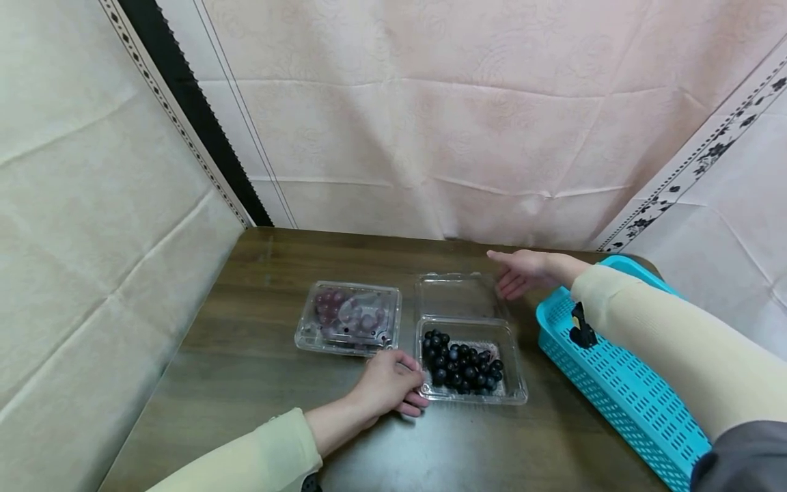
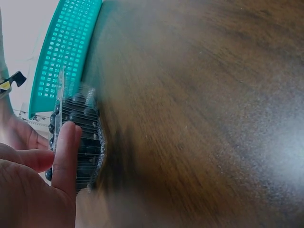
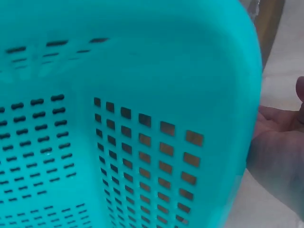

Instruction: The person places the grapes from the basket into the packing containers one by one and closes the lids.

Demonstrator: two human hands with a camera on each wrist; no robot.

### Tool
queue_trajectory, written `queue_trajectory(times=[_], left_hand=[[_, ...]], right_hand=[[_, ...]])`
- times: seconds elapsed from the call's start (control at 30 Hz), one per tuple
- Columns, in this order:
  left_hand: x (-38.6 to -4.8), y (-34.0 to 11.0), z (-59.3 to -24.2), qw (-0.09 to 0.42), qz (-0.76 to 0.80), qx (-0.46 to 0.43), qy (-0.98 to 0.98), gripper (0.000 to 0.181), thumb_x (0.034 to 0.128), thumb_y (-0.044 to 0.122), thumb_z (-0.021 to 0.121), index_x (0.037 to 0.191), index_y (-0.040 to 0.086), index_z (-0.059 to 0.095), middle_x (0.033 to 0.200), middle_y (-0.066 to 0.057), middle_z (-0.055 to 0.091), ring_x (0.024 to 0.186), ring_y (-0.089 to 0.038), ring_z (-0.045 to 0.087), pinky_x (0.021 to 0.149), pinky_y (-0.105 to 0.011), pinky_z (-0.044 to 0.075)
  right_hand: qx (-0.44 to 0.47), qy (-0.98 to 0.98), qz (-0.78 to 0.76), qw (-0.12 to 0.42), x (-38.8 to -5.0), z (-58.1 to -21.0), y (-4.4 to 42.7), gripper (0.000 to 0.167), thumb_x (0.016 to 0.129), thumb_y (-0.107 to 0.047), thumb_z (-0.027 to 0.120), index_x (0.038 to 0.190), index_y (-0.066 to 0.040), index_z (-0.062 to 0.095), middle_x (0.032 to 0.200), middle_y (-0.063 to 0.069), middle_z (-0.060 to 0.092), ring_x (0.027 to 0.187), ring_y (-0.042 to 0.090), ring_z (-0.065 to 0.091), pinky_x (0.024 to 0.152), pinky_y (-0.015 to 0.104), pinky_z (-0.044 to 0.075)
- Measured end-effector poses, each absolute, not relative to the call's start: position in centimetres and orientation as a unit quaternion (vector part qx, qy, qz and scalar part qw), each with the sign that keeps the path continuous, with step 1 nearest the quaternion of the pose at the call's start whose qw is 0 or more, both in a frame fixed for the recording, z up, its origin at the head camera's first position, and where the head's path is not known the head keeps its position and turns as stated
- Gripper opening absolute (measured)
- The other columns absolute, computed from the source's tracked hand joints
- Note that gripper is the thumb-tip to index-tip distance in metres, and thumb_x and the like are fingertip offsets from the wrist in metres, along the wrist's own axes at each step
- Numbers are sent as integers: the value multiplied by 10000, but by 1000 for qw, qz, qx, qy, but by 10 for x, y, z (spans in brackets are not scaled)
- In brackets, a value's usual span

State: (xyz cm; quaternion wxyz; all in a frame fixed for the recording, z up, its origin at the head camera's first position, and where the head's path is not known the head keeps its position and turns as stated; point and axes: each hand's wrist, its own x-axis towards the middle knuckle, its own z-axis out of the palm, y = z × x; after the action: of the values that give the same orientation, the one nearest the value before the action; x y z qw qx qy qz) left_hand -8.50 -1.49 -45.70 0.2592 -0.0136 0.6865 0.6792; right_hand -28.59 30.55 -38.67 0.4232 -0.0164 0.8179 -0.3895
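A clear plastic clamshell box [image 1: 515, 386] stands open on the table, with dark grapes [image 1: 458, 365] in its base. Its hinged lid [image 1: 458, 297] is folded back, away from the person. At the box's near left corner, my left hand [image 1: 393, 383] pinches the rim; the left wrist view shows the thumb and a finger [image 2: 65, 156] on either side of it. To the right of the lid hovers my right hand [image 1: 525, 272], its fingers extended and holding nothing. Whether it touches the lid's edge cannot be told.
A closed clear box [image 1: 307, 335] with reddish grapes [image 1: 330, 305] lies to the left of the open one. On the right stands a turquoise perforated basket [image 1: 621, 383], under the right forearm. Pale cloth [image 1: 430, 123] hangs behind the brown table [image 1: 240, 383].
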Motion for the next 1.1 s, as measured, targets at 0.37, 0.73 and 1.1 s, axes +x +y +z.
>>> queue_trajectory(times=[0.37,0.73,1.1], left_hand=[[-86,-16,-454,259,674,-16,691,128,993,-20,669,1096,-73,615,894,-206,733,724,-332,786,617,-391,690],[-89,-14,-454,266,669,-15,693,109,1009,-8,664,1092,-55,611,907,-213,734,719,-304,785,617,-380,689],[-91,-13,-454,261,668,-10,697,143,1015,5,669,1122,-75,620,927,-226,743,729,-300,788,639,-386,693]], right_hand=[[-12,760,-523,387,-281,-385,323,883,1149,-585,210,1614,166,188,1572,417,396,1276,348,637,1166,519,520],[-25,745,-548,379,-270,-370,330,921,1126,-648,203,1621,128,249,1616,353,396,1354,314,594,1189,475,504],[-64,732,-563,380,-248,-356,337,900,1133,-630,161,1619,119,274,1624,329,407,1444,335,535,1177,432,518]])
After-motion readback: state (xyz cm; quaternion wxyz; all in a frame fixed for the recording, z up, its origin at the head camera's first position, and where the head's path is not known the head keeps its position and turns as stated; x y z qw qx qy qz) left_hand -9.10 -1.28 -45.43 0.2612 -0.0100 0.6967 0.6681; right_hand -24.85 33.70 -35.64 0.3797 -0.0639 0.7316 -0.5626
